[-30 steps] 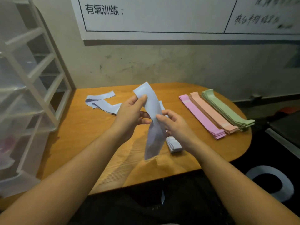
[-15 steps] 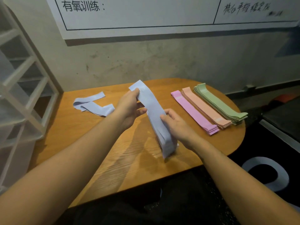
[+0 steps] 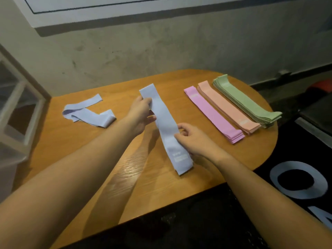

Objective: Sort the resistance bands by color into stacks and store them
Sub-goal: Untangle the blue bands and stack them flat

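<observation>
Left hand (image 3: pixel 139 115) fingers pinch the blue band (image 3: pixel 164 126) near its far end; right hand (image 3: pixel 191 139) fingers grip its right edge lower down; band lies lengthwise on table (image 3: pixel 100 159); loose blue bands (image 3: pixel 86 114) left; pink stack (image 3: pixel 213 114), peach stack (image 3: pixel 228 106), green stack (image 3: pixel 246 101) right.

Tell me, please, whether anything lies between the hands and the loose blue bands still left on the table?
Nothing visible does. The loose blue bands lie left of the left hand, with only bare wooden table between. Both hands, though, hold the blue stack; the right hand pinches its edge.
</observation>
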